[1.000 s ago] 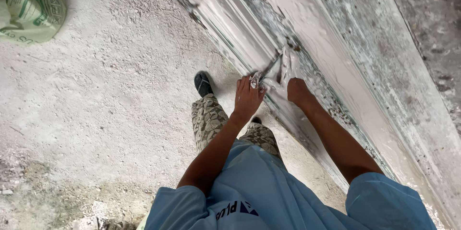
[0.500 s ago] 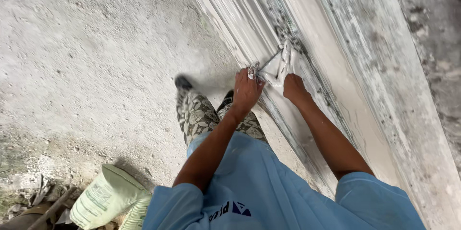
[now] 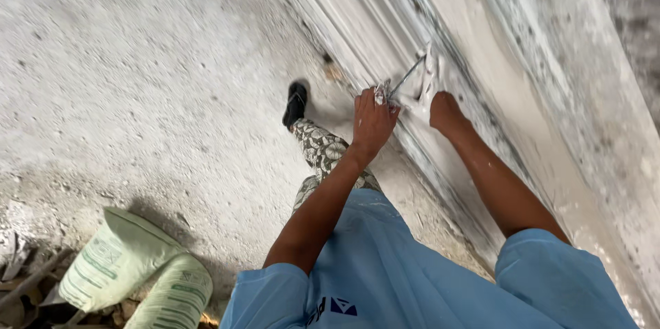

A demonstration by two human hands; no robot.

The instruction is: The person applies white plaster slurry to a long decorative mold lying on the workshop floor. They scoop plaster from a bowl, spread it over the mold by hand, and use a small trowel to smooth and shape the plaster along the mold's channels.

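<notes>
Plastered trowel (image 3: 412, 74) gripped by both fists: left hand (image 3: 373, 123), right hand (image 3: 447, 110).

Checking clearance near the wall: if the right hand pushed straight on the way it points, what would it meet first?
Probably the wet plaster moulding on the wall; the right hand already seems pressed against it, though depth is unclear.

The tool's handle is hidden inside the closed left hand (image 3: 372, 123). Its blade (image 3: 427, 76), just above the right hand (image 3: 447, 110), blurs into wet plaster. Far below the left hand, pale sacks (image 3: 117, 260) run off the bottom edge.
</notes>
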